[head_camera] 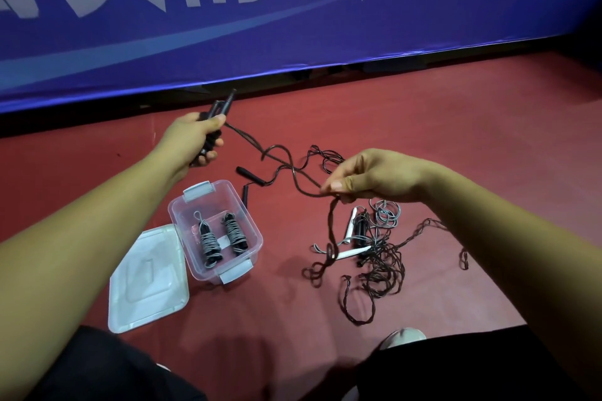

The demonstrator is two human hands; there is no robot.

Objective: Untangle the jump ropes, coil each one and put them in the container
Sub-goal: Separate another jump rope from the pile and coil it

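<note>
My left hand grips two black jump-rope handles together, held above the red floor. Their dark cord runs right to my right hand, which pinches it between thumb and fingers. Below that hand the cord hangs twisted into a tangled pile of ropes holding white handles and a grey coil. A clear plastic container stands between my arms with two coiled ropes inside. Two more black handles lie on the floor behind it.
The container's clear lid lies flat on the floor to its left. A blue banner barrier runs along the far side. My knees in dark trousers fill the bottom corners, with a shoe at lower right.
</note>
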